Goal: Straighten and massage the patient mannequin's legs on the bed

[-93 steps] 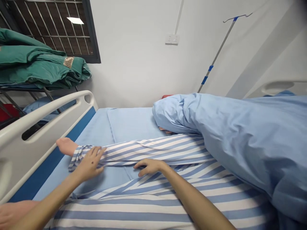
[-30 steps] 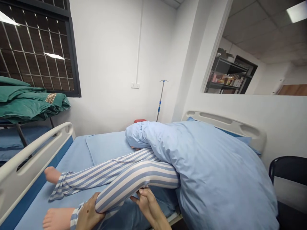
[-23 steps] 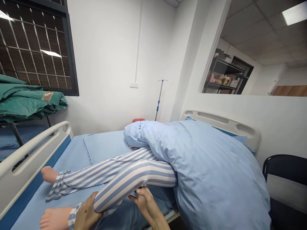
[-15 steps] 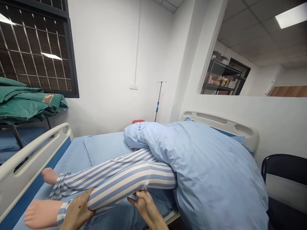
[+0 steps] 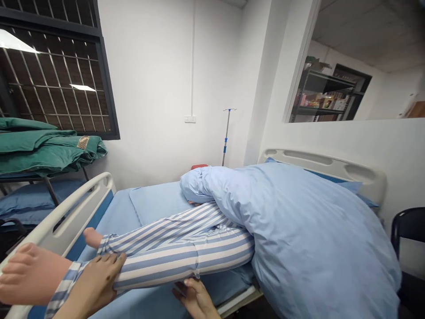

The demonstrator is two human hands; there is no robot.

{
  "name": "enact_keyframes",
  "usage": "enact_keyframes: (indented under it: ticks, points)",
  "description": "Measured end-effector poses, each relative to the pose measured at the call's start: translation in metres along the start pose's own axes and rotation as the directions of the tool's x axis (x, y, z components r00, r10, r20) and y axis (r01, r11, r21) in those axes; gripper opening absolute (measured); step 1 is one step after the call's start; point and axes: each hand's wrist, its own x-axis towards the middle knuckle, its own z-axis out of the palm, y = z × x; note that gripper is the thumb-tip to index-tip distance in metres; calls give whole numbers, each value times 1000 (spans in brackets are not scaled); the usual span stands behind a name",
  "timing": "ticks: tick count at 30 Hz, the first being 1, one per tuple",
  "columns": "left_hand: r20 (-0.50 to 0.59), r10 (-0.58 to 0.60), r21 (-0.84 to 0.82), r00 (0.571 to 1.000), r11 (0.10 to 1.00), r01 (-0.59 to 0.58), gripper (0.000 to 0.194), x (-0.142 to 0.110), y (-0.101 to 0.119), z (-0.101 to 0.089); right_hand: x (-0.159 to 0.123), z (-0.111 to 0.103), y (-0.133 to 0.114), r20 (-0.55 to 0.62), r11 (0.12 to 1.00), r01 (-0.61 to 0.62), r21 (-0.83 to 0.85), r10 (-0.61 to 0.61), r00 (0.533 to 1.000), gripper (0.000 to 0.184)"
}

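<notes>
A figure that looks like a care manikin lies on its side on the bed, in blue-and-white striped pyjamas, its upper body under a pale blue duvet [image 5: 315, 235]. My left hand [image 5: 96, 277] grips the upper striped leg [image 5: 159, 268] over the shin, close to the large bare foot [image 5: 31, 274]. Under that leg near the knee, my right hand [image 5: 194, 297] cups the underside. The lower leg [image 5: 159, 237] stretches across the sheet, ending in a smaller bare foot [image 5: 92, 237]. The head is hidden by the duvet.
A white bed side rail [image 5: 66, 212] runs along the left, and a white headboard [image 5: 325, 168] stands at the right. Folded green blankets [image 5: 43, 148] lie on a rack. An IV pole [image 5: 226, 137] stands by the wall, and a black chair [image 5: 408, 235] at right.
The upper leg has swung towards the left, its foot coming nearer me. My left hand has slid along it towards the ankle. The view has shifted slightly.
</notes>
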Motion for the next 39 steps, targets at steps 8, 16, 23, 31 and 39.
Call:
enact_keyframes:
  ticks: [8,16,23,31,39]
  points:
    - [65,-38,22,997,999,37,63,-10,4,17,-10,-1,-2,2,1000,-13,-3,13,1000,22]
    - [-23,-91,-144,996,986,87,70,0,5,58,-24,21,-38,-23,995,83,-48,-84,996,23]
    - [30,-224,-332,974,917,221,72,24,55,116,-26,33,-72,-68,973,121,-196,-137,988,27]
    - [43,-217,-408,975,887,215,64,27,74,141,-28,33,-75,-46,950,123,-288,-141,989,30]
    - [-21,-160,-312,987,939,145,69,31,45,120,-32,37,-74,-96,959,120,-259,-149,984,35]
